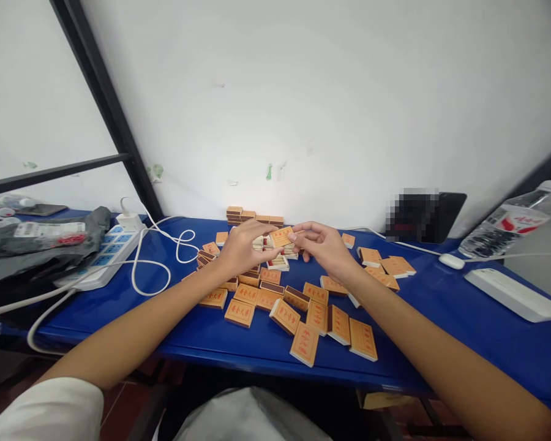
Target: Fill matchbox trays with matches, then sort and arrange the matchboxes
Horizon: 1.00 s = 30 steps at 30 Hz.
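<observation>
An orange matchbox (pixel 281 236) with red print is held up between my two hands, above the blue table. My left hand (pixel 245 250) grips its left end with thumb and forefinger. The right end is pinched by my right hand (pixel 324 246). Just below and behind lie open matchbox trays (pixel 278 263) with red-tipped matches showing, partly hidden by my hands. Many closed matchboxes are scattered nearer to me, among them one matchbox (pixel 304 344) by the front edge. Against the wall stands a low stack of matchboxes (pixel 254 216).
To the left are a white power strip (pixel 108 254), looping white cables (pixel 140 269) and a grey plastic package (pixel 50 242). On the right, a dark device (pixel 429 217) leans on the wall near a water bottle (pixel 509 223), a white earbud case (pixel 451 261) and a white oblong box (pixel 514 294).
</observation>
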Tool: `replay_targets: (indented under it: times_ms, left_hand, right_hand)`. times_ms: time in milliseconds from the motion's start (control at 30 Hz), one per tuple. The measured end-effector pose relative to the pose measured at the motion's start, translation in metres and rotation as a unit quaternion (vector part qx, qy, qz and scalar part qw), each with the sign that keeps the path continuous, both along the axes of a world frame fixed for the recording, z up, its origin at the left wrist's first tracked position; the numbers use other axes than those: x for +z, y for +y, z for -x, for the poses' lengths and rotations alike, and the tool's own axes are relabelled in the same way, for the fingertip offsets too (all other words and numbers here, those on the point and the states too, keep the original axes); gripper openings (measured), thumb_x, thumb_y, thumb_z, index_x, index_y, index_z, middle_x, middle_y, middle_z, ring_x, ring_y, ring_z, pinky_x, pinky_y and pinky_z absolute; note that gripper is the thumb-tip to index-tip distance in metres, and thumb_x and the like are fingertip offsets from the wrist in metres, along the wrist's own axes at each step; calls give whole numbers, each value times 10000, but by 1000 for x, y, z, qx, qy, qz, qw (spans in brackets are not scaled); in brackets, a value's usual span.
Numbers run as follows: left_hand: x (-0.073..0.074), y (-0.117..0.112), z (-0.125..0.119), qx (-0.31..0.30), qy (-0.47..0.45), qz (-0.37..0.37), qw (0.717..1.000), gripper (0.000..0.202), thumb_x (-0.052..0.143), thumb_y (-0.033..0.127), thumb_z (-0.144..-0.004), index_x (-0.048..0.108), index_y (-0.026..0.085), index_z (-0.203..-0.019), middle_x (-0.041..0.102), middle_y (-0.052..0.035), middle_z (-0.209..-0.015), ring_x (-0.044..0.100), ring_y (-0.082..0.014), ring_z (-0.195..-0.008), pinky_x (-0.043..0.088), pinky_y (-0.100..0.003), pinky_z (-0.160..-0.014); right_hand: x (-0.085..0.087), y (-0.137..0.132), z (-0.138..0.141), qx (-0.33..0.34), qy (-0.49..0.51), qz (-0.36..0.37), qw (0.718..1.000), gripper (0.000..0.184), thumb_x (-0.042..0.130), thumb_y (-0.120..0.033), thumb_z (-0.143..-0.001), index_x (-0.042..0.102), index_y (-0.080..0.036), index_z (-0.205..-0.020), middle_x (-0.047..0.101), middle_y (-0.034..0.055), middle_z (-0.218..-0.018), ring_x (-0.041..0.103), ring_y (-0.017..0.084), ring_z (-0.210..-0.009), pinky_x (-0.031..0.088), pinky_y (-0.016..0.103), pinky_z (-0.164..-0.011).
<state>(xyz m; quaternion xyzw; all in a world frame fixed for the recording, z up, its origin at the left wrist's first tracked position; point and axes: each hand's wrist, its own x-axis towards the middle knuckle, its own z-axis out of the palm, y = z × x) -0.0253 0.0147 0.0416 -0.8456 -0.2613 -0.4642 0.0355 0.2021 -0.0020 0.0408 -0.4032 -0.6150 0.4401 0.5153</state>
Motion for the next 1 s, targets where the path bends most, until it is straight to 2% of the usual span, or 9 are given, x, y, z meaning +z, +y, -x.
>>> replay_targets:
  times_ms: [200, 367, 600, 733, 867, 1000]
  left_hand:
    - [-3, 2, -1, 16, -2, 2, 1000, 351, 800, 276, -858, 728, 202, -1194, 789, -78, -1071, 719, -231, -933, 590, -398, -823]
    - [-4, 4, 0, 40, 2, 22, 999, 332, 809, 274, -848, 738, 219, -1168, 791, -63, -1033, 716, -228, -906, 591, -395, -815]
    - [-3, 4, 1, 17, -7, 26, 1000, 324, 809, 283, -864, 748, 248, -1180, 798, -47, -1042, 716, -221, -893, 597, -403, -819]
    - [-4, 7, 3, 31, 21, 24, 999, 337, 804, 334, -884, 746, 236, -1201, 792, -63, -1028, 720, -222, -885, 594, -391, -803]
    - [-2, 12, 8, 41, 53, 33, 997, 374, 769, 411, -929, 731, 232, -1255, 785, -84, -1036, 727, -237, -899, 591, -395, -797]
    - [2, 14, 12, 36, 60, 51, 996, 407, 789, 448, -912, 724, 242, -1257, 797, -72, -1064, 740, -244, -939, 594, -406, -837]
  right_hand:
    - [-3, -3, 8, -29, 30, 13, 999, 509, 921, -566, -669, 681, -200, -928, 705, 17, -726, 598, 139, -575, 441, 237, -423]
    - [-5, -4, 9, -50, 41, 5, 998, 492, 893, -585, -701, 698, -193, -925, 712, 30, -753, 622, 143, -589, 433, 231, -413]
    - [0, -2, 6, -12, 27, 8, 1000, 504, 914, -570, -668, 725, -194, -945, 705, 24, -753, 589, 135, -576, 460, 245, -424]
    - [-1, -2, 6, -16, 32, 13, 999, 501, 925, -575, -644, 713, -194, -891, 688, 20, -729, 587, 134, -582, 456, 236, -415]
    - [-3, -1, 5, -25, 21, 28, 999, 455, 892, -587, -693, 709, -190, -817, 678, 21, -667, 536, 113, -515, 435, 241, -420]
    - [-2, 0, 4, -16, 26, 58, 998, 424, 879, -565, -719, 725, -181, -812, 688, 31, -676, 527, 104, -507, 439, 244, -448]
